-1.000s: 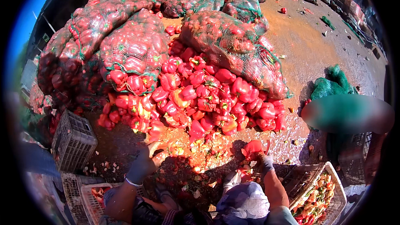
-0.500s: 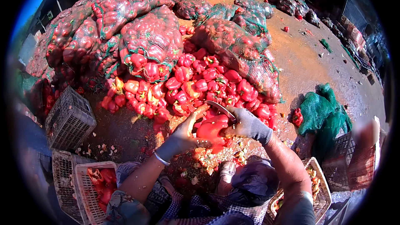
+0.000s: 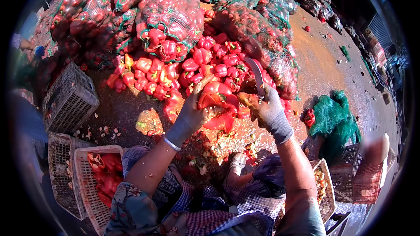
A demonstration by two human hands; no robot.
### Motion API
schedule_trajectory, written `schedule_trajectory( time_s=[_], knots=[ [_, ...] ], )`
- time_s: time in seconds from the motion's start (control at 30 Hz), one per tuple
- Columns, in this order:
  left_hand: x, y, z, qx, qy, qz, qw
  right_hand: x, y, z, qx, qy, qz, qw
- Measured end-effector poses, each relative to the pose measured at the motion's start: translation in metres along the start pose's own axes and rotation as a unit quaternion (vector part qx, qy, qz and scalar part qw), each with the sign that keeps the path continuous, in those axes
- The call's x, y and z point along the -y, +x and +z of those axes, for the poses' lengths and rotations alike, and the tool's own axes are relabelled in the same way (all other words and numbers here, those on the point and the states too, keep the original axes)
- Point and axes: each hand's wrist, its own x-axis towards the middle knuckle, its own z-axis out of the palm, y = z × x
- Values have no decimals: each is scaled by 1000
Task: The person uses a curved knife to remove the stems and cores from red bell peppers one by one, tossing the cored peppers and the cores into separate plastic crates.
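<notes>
My left hand (image 3: 191, 110), in a grey glove with stained fingertips, grips a red bell pepper (image 3: 224, 116) that is cut open, its flesh spread into pieces. To the right of it, my gloved right hand (image 3: 270, 110) is closed on a small curved knife (image 3: 255, 72). The blade points up and away from me, apart from the pepper; its handle is hidden in my fingers. Just beyond both hands lies a heap of red bell peppers (image 3: 203, 56) on the ground, a few of them orange-tinged.
Filled mesh sacks (image 3: 170, 15) rise behind the heap. At my left are a crate of cut red peppers (image 3: 83, 179) and an upturned crate (image 3: 72, 98). A crate of pale scraps (image 3: 331, 194) is by my right arm, with green netting (image 3: 328, 116) beyond. A person's arm (image 3: 26, 43) shows far left.
My right hand has drawn away to the right from the pepper, and the knife has swung from pointing left to pointing up. The pepper now looks more opened. The whole view has shifted slightly.
</notes>
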Motion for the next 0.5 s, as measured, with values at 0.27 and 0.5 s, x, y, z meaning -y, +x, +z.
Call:
schedule_trajectory(
  time_s=[0.27,0.5],
  knots=[
    [-1,-4,-9,23,349,199,915,-37,-9,13,26,-32,-41,998],
    [-8,-19,2,58,154,118,979,-15,-24,12,99,-26,79,992]
  ],
)
